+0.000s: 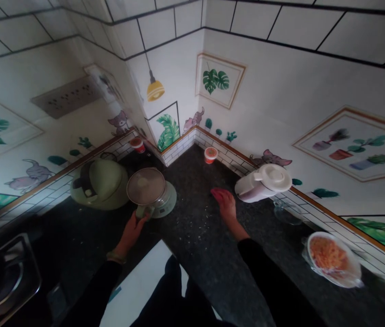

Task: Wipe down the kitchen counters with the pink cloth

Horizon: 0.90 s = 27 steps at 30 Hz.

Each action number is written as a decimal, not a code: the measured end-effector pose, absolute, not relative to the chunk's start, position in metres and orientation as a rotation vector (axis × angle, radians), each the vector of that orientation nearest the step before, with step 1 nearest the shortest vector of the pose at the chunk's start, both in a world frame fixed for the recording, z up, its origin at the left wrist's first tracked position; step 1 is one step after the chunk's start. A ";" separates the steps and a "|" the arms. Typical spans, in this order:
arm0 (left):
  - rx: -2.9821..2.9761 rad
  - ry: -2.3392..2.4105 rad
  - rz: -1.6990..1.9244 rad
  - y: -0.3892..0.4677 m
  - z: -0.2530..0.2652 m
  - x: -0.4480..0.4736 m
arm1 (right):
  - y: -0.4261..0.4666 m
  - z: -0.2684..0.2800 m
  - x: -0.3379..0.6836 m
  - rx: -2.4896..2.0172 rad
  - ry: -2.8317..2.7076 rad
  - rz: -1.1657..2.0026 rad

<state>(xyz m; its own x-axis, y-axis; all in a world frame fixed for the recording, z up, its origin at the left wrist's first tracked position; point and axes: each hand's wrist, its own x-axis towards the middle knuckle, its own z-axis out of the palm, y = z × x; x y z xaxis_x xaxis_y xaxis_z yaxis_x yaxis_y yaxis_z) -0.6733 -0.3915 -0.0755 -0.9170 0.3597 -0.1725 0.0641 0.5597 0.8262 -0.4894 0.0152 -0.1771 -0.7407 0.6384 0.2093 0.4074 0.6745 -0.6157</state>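
Head: handle (145, 211) seemingly in left grip (131, 232)

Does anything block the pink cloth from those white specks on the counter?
Nothing visible does: only dark counter lies between the pink cloth in the right hand and the white specks. The left hand holds a lidded pot.

We look into a dim, low-contrast scene: the speckled black tabletop (192, 186) sinks into near-darkness at lower left, while the white wall printed with black tile lines (263, 95) stays paler. Wide-angle distortion stretches the edges; fine detail blurs.
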 end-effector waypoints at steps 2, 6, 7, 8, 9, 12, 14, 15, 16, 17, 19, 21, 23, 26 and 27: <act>0.271 2.705 1.295 -0.395 -0.066 -0.658 | 0.033 -0.171 -0.530 -0.897 -2.471 0.781; 0.263 3.058 1.323 -0.391 -0.053 -0.614 | 0.057 -0.175 -0.577 -1.149 -2.340 0.683; 0.393 2.965 1.366 -0.381 -0.053 -0.605 | 0.058 -0.179 -0.582 -1.214 -2.316 0.645; 0.528 2.828 1.395 -0.364 -0.055 -0.599 | 0.056 -0.184 -0.584 -1.265 -2.317 0.611; 0.632 2.698 1.430 -0.341 -0.058 -0.596 | 0.055 -0.190 -0.585 -1.301 -2.344 0.582; 0.807 2.373 1.564 -0.237 -0.075 -0.615 | 0.052 -0.203 -0.581 -1.301 -2.525 0.560; 0.755 2.256 1.654 -0.152 -0.089 -0.646 | 0.057 -0.210 -0.578 -1.278 -2.619 0.593; 0.697 2.239 1.665 -0.110 -0.097 -0.664 | 0.062 -0.212 -0.576 -1.268 -2.646 0.619; 0.635 2.239 1.672 -0.071 -0.104 -0.682 | 0.067 -0.215 -0.575 -1.256 -2.665 0.645; 0.583 2.244 1.672 -0.036 -0.111 -0.700 | 0.071 -0.218 -0.573 -1.246 -2.677 0.665; 0.519 2.249 1.685 0.019 -0.123 -0.730 | 0.078 -0.225 -0.572 -1.237 -2.679 0.677; 0.499 2.240 1.695 0.054 -0.133 -0.752 | 0.081 -0.232 -0.571 -1.241 -2.668 0.658; 0.443 2.235 1.661 0.072 -0.140 -0.765 | 0.082 -0.239 -0.570 -1.234 -2.665 0.630; 0.410 2.225 1.607 0.078 -0.146 -0.768 | 0.081 -0.243 -0.570 -1.164 -2.696 0.574; 0.440 2.223 1.614 0.074 -0.147 -0.766 | 0.081 -0.243 -0.570 -1.125 -2.715 0.550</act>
